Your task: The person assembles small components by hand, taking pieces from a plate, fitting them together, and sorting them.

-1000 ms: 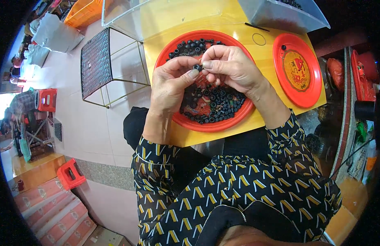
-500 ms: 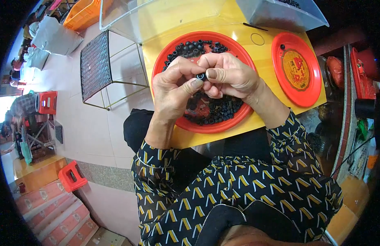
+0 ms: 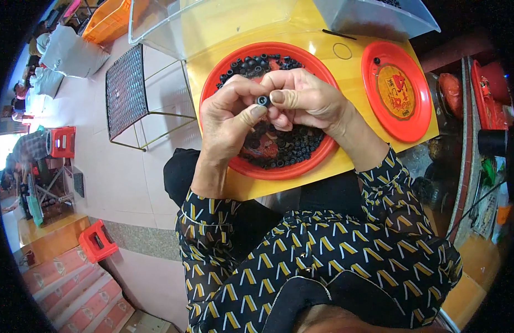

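Between the thumbs and fingertips of both hands sits a small black round part [image 3: 263, 101] with a pale ring around a hole in its face. My left hand [image 3: 233, 114] pinches it from the left. My right hand [image 3: 309, 102] grips it from the right, thumb against its edge. Both hands are over a red round tray [image 3: 215, 66]. Many small black ring-like parts [image 3: 293, 152] lie in that tray, some in a group at the far side, others at the near side. My hands cover the middle of the tray.
To the right lies a second red plate [image 3: 373, 119] holding one small black piece [image 3: 377, 60]. Both stand on a yellow tabletop [image 3: 246, 191]. Clear plastic bins [image 3: 373, 19] and a thin black stick [image 3: 339, 34] are at the back. A black woven stool [image 3: 125, 91] stands left.
The small black part has turned so that its ringed hole shows more fully. Both hands stay pinched on it over the tray. The whole view has shifted slightly.
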Motion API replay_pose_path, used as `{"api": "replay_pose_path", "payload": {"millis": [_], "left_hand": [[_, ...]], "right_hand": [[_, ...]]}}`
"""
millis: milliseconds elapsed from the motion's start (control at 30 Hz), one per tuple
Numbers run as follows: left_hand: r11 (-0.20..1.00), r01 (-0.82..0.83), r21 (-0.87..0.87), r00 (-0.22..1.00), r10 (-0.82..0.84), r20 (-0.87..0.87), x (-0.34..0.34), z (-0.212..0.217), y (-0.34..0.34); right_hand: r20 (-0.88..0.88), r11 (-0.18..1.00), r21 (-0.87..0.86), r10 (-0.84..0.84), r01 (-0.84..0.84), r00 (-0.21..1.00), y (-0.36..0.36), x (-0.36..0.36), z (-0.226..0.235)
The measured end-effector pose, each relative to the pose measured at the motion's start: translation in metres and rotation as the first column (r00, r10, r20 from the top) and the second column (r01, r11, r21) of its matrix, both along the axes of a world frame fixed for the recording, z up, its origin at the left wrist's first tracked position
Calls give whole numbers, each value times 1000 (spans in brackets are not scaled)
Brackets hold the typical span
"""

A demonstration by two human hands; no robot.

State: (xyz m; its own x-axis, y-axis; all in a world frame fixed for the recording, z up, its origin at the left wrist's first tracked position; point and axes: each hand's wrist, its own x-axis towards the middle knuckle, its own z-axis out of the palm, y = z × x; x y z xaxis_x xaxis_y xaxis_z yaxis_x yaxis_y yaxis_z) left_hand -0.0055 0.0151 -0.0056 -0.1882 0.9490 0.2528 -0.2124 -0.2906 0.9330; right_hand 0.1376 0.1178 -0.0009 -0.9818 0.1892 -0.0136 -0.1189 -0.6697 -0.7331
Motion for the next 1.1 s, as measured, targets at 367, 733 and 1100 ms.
{"api": "replay_pose_path", "payload": {"millis": [367,733,1100], "left_hand": [[992,-106,74,993,110,-50,4,-1,0],[993,-66,94,998,66,10,3,-2,0],[982,-92,164,963,130,-238,9,9,2]], "right_hand": [[-9,996,16,-93,93,996,1,-1,2],[15,992,78,-98,96,995,0,0,3],[-67,830,464,-314,308,947,-10,-2,14]]}}
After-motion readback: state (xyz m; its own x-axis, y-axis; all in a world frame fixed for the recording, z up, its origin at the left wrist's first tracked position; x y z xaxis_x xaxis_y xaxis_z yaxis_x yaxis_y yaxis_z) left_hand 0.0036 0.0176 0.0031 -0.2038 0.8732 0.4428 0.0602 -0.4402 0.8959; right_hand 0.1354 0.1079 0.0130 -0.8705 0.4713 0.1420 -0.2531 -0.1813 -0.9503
